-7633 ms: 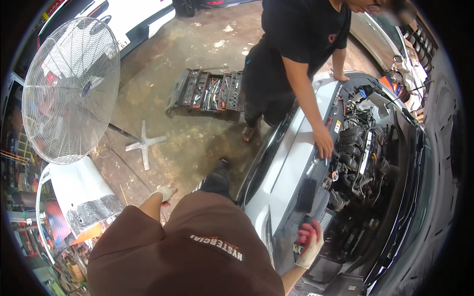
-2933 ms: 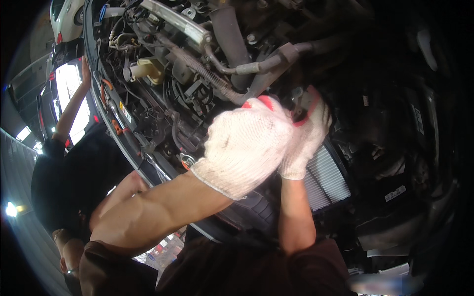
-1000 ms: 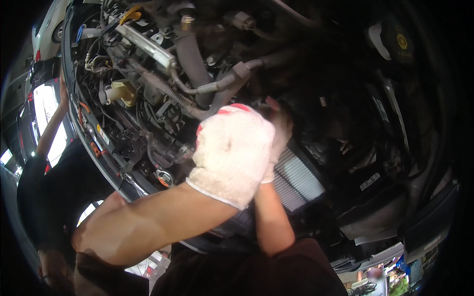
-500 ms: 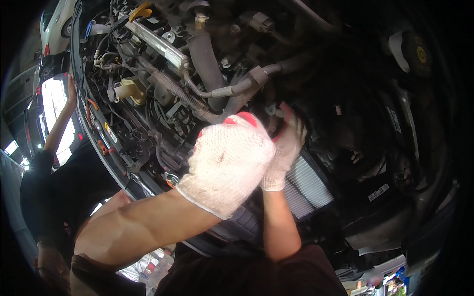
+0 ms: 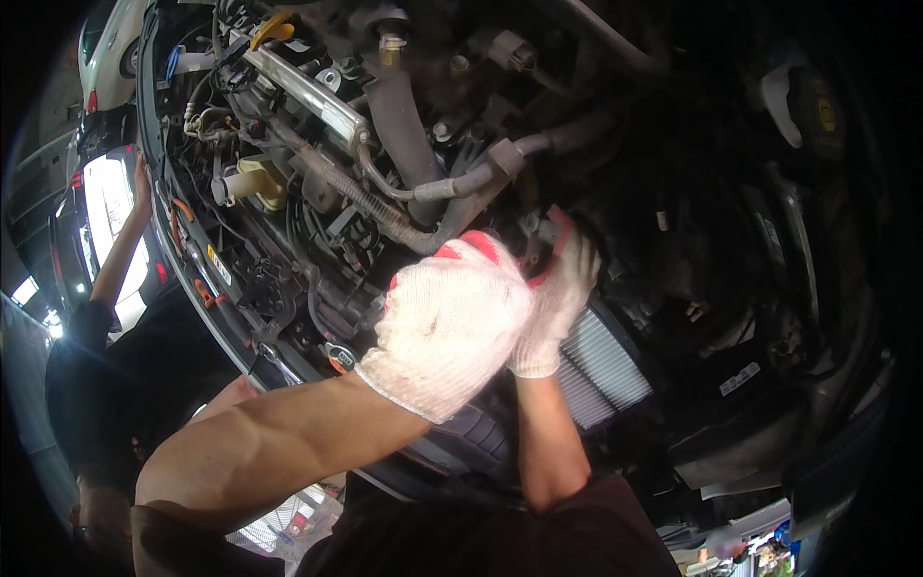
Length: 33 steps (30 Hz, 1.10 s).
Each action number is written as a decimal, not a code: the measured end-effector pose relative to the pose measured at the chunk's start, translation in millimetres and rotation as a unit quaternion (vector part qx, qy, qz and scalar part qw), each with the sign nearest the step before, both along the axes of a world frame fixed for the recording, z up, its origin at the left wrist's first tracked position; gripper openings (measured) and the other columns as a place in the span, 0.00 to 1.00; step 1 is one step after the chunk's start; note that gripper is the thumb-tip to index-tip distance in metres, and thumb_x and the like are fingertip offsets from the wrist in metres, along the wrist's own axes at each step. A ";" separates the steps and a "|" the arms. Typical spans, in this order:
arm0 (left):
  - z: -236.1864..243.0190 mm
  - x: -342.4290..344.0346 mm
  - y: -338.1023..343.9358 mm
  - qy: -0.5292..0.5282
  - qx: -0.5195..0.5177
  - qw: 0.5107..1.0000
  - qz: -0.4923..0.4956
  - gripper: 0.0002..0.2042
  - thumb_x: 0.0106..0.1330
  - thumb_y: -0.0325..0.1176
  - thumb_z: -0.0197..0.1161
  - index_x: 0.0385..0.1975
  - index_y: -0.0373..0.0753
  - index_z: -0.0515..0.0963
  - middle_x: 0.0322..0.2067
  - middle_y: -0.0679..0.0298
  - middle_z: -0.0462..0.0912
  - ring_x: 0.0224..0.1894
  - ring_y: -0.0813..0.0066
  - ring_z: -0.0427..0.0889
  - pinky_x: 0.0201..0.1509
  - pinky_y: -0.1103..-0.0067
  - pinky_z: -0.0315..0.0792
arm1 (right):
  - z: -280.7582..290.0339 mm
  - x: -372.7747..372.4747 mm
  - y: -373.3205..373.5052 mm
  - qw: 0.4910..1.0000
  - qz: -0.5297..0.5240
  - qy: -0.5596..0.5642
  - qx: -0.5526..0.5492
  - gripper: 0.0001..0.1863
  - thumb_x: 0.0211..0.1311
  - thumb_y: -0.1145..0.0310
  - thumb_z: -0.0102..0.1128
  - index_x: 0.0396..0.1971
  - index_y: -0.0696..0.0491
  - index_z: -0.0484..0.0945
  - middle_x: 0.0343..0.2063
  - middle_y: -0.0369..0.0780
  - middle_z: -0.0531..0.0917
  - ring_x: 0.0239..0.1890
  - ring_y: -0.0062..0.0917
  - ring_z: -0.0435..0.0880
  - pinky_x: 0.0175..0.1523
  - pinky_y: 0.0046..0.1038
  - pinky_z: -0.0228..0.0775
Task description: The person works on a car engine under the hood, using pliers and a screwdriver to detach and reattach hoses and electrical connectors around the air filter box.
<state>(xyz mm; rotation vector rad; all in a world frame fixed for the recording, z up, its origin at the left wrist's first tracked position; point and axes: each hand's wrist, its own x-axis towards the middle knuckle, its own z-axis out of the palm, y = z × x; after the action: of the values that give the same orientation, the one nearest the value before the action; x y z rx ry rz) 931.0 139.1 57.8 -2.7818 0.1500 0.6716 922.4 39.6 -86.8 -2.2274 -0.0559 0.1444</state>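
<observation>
My left hand (image 5: 447, 322), in a white knit glove with a red palm coating, is closed low over the middle of the engine (image 5: 351, 197). Its back faces up, and whatever its curled fingers grip is hidden beneath it. Right beside it, my right hand (image 5: 560, 303), gloved the same way, is also closed, its fingers bent around something I cannot make out. A dark hose (image 5: 396, 115) and a bent metal pipe (image 5: 471, 178) run just beyond both hands. Next to my right wrist lies a white pleated air filter (image 5: 606, 370) in a dark frame.
A yellow loop handle (image 5: 272, 31) and a cream-coloured filler neck (image 5: 255, 183) stand at the far left of the engine. Tools with orange handles (image 5: 204, 292) lie along the front edge. Another person's arm (image 5: 125, 231) reaches up at the left, near a parked car.
The view has shifted slightly. Both gloved hands stay closed at nearly the same spot, my left hand tilted a little differently.
</observation>
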 end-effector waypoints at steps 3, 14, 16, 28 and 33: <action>-3.3 1.1 -3.8 0.003 -0.003 1.000 0.015 0.10 0.60 0.32 0.66 0.35 0.34 0.77 0.21 0.63 0.77 0.18 0.70 0.86 0.16 0.70 0.75 | -3.4 1.5 -3.7 1.000 -0.002 -0.022 -0.005 0.41 0.38 0.66 0.78 0.61 0.52 0.80 0.55 0.46 0.85 0.62 0.50 0.79 0.71 0.51 0.67; -7.6 -4.7 2.9 0.009 -0.036 0.997 0.074 0.11 0.64 0.32 0.65 0.39 0.31 0.77 0.22 0.57 0.82 0.21 0.62 0.89 0.18 0.67 0.78 | 1.0 1.1 0.5 0.999 0.008 -0.029 -0.024 0.36 0.46 0.66 0.78 0.61 0.54 0.81 0.56 0.47 0.86 0.62 0.47 0.81 0.70 0.45 0.68; -7.9 -4.8 4.3 0.015 -0.046 0.995 0.086 0.10 0.65 0.32 0.64 0.39 0.30 0.77 0.23 0.55 0.83 0.21 0.60 0.90 0.18 0.66 0.79 | -3.4 0.4 1.4 0.999 0.001 -0.032 -0.016 0.39 0.41 0.66 0.77 0.60 0.53 0.80 0.54 0.47 0.85 0.61 0.49 0.80 0.70 0.49 0.68; 4.4 -13.9 5.2 -0.026 -0.135 0.982 0.132 0.10 0.69 0.34 0.63 0.37 0.32 0.76 0.23 0.55 0.84 0.26 0.57 0.92 0.24 0.65 0.82 | -8.0 -1.9 2.7 0.999 -0.014 -0.034 0.020 0.38 0.41 0.67 0.76 0.60 0.54 0.80 0.53 0.49 0.85 0.61 0.50 0.80 0.71 0.48 0.67; 7.6 -31.8 4.8 0.007 -0.137 0.927 0.349 0.17 0.76 0.44 0.62 0.44 0.34 0.81 0.29 0.50 0.88 0.34 0.51 0.92 0.39 0.61 0.86 | 6.4 2.9 4.2 1.000 0.005 0.005 -0.008 0.36 0.44 0.68 0.73 0.60 0.56 0.79 0.55 0.52 0.83 0.62 0.52 0.79 0.71 0.49 0.67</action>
<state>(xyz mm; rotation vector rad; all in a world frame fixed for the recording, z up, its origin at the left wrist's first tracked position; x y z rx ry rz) 899.2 144.0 65.3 -3.0818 -0.8468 0.8753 925.2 43.7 -80.3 -2.2428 -0.0598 0.1616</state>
